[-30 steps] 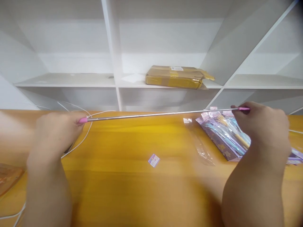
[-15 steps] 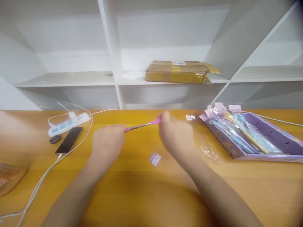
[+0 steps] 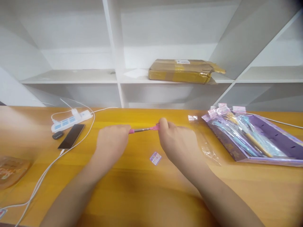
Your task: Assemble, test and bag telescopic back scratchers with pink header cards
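A thin telescopic stick [image 3: 142, 130] with pink ends and a silvery metal middle is stretched between my two hands, nearly level above the table. My left hand [image 3: 113, 142] is closed around its left pink end. Around the right pink end my right hand [image 3: 176, 140] is closed, thumb on top. Both outer ends are hidden inside the fists. Below the stick, a small purple-and-white printed card [image 3: 155, 158] lies on the wooden table [image 3: 132, 195]. A clear plastic wrapper [image 3: 209, 149] is just beyond my right wrist.
At the right, a purple box [image 3: 279, 134] holds several bagged sticks [image 3: 248, 135]. On the left are a power strip [image 3: 72, 121], a phone [image 3: 71, 136], a small black case [image 3: 58, 135] and white cables [image 3: 39, 181]. A taped carton [image 3: 182, 71] sits on the white shelf [image 3: 94, 75].
My hands have come slightly closer together, and the visible metal part of the stick looks shorter. The stick is closer to level. The whole view has shifted a little.
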`<act>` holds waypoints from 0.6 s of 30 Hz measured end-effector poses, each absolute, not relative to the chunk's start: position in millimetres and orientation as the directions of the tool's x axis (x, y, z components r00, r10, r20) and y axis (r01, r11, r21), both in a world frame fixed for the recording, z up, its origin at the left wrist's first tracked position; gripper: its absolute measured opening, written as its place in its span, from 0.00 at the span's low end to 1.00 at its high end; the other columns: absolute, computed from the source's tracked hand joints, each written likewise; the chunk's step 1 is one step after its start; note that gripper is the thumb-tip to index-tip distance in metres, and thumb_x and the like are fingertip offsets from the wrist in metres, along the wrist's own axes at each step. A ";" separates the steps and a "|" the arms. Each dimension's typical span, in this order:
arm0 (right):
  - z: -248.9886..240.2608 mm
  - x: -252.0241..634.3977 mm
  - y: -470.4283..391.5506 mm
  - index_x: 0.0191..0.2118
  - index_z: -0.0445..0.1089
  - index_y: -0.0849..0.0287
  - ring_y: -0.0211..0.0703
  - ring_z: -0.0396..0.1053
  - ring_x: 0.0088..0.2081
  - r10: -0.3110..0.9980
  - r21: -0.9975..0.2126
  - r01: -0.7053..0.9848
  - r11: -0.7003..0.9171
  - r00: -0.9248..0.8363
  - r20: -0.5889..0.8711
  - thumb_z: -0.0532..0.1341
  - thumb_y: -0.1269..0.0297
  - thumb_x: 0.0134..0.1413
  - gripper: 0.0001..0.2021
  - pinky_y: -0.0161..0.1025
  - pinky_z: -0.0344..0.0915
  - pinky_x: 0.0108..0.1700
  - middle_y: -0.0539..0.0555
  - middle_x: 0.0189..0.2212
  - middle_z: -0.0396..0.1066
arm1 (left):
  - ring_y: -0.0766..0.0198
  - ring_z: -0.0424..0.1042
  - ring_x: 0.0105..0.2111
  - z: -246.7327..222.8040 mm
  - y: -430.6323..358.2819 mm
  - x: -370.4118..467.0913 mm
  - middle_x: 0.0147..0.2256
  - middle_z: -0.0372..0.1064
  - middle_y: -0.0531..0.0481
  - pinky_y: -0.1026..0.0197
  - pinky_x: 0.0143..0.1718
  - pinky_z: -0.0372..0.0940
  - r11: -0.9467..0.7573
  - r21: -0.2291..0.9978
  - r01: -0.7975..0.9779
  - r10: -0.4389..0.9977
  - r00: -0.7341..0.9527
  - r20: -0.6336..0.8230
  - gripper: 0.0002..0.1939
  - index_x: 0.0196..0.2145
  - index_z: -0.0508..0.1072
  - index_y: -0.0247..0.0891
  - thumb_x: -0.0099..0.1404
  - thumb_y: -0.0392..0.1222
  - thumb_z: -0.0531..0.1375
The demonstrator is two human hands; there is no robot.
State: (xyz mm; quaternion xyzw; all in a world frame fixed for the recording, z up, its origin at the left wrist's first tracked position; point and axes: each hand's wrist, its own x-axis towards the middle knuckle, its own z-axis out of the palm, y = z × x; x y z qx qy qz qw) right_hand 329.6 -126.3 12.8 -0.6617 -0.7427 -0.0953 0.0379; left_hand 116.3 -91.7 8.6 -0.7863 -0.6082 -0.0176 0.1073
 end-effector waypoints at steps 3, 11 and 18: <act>9.6 324.5 -131.3 0.42 0.69 0.59 0.48 0.68 0.23 0.980 0.130 0.988 0.079 -0.101 0.173 0.43 0.75 0.69 0.17 0.38 0.48 0.28 0.60 0.25 0.71 | 0.53 0.77 0.27 8.4 -96.6 121.9 0.30 0.79 0.41 0.56 0.28 0.57 -0.237 -0.146 0.960 0.958 0.256 0.128 0.21 0.36 0.81 0.43 0.78 0.45 0.50; -16.0 318.9 -119.3 0.41 0.69 0.60 0.45 0.66 0.20 0.935 0.204 0.914 0.351 -0.355 -0.022 0.50 0.72 0.72 0.11 0.39 0.45 0.25 0.56 0.23 0.72 | 0.49 0.79 0.29 9.2 -94.2 125.3 0.32 0.80 0.36 0.55 0.29 0.62 -0.274 -0.189 0.943 0.961 0.278 -0.008 0.17 0.33 0.83 0.40 0.74 0.39 0.55; -13.5 335.4 -112.5 0.39 0.68 0.59 0.41 0.63 0.23 0.886 0.193 0.904 0.382 -0.418 0.201 0.51 0.66 0.76 0.12 0.40 0.44 0.28 0.55 0.31 0.73 | 0.49 0.79 0.29 3.5 -89.1 127.3 0.32 0.80 0.36 0.56 0.27 0.61 -0.250 -0.162 0.955 0.966 0.258 0.026 0.20 0.36 0.82 0.39 0.77 0.45 0.52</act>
